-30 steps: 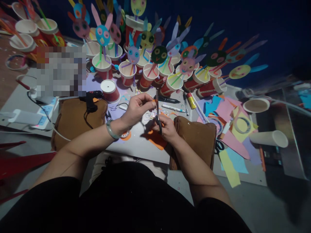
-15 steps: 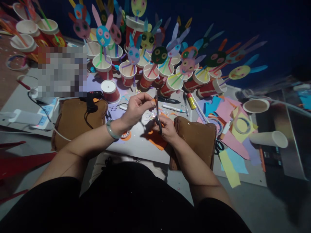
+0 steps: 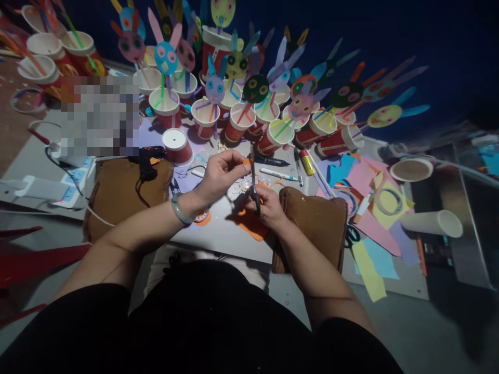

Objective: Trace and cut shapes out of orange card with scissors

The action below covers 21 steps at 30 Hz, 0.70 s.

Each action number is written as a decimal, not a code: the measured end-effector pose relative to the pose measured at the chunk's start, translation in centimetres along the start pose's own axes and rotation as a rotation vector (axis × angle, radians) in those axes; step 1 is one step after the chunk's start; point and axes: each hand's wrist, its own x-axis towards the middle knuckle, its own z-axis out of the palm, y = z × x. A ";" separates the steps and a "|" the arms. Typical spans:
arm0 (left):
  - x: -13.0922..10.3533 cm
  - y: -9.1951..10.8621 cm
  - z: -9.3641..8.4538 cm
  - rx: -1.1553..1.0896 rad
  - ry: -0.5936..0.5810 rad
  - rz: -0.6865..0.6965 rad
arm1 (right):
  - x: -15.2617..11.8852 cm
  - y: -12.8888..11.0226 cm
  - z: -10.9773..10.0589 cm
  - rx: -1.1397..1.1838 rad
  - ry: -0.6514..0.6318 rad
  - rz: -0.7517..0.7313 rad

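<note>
My left hand (image 3: 223,175) pinches a small piece of orange paper (image 3: 247,162) between thumb and fingertips. In my right hand (image 3: 268,205) are black-handled scissors (image 3: 254,182), their blades pointing up beside the orange piece. Whether the blades touch the paper is too small to tell. Below the hands, a larger sheet of orange paper (image 3: 255,228) lies on the table, partly in shadow. Small paper scraps and a white marker (image 3: 278,174) lie just behind the scissors. An upside-down red cup (image 3: 178,147) stands to the left of my left hand.
Several red cups (image 3: 239,123) with paper rabbit faces on straws line the back. Brown cushions (image 3: 315,226) flank my forearms. A glue gun (image 3: 146,162) lies on the left cushion. Coloured paper (image 3: 362,179), tape (image 3: 389,201) and a white tube (image 3: 432,223) are at the right.
Both hands hold nearly the same pose. The orange piece and the scissor blades have shifted very slightly.
</note>
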 end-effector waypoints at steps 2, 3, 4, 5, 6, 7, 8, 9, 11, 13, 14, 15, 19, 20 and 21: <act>0.0 0.0 0.0 0.002 0.006 0.000 | 0.0 0.0 0.0 0.007 -0.003 -0.004; 0.0 0.0 0.0 -0.001 0.008 0.001 | 0.0 0.0 0.0 0.008 -0.005 -0.004; 0.0 0.0 0.0 -0.006 0.010 0.002 | 0.0 0.0 0.0 0.009 -0.006 -0.003; 0.0 0.0 0.0 -0.010 0.012 0.002 | 0.0 0.0 0.0 0.010 -0.007 -0.001; 0.0 0.0 0.0 -0.014 0.014 0.003 | 0.0 0.1 0.0 0.012 -0.008 0.001; 0.0 -0.1 0.0 -0.017 0.016 0.004 | 0.0 0.1 0.0 0.014 -0.009 0.002; 0.1 -0.1 -0.1 -0.018 0.018 0.006 | 0.0 0.1 0.0 0.016 -0.009 0.002; 0.1 -0.2 -0.1 -0.018 0.021 0.010 | 0.0 0.1 0.0 0.018 -0.009 0.001; 0.1 -0.3 -0.2 -0.015 0.026 0.019 | -0.1 0.2 0.0 0.021 -0.008 -0.002; 0.1 -0.4 -0.2 -0.013 0.029 0.025 | -0.1 0.1 0.0 0.024 -0.009 -0.003; 0.1 -0.5 -0.2 -0.014 0.031 0.026 | -0.1 0.1 0.0 0.022 -0.011 -0.003; 0.1 -0.5 -0.2 -0.015 0.031 0.026 | -0.1 0.1 0.0 0.018 -0.014 -0.002; 0.1 -0.5 -0.1 -0.021 0.037 0.023 | -0.1 0.1 0.0 -0.002 -0.018 -0.006; 0.1 -0.4 -0.1 -0.022 0.038 0.023 | -0.1 0.1 0.0 -0.006 -0.018 -0.006; 0.1 -0.4 -0.1 -0.022 0.040 0.023 | -0.1 0.1 0.0 -0.009 -0.019 -0.005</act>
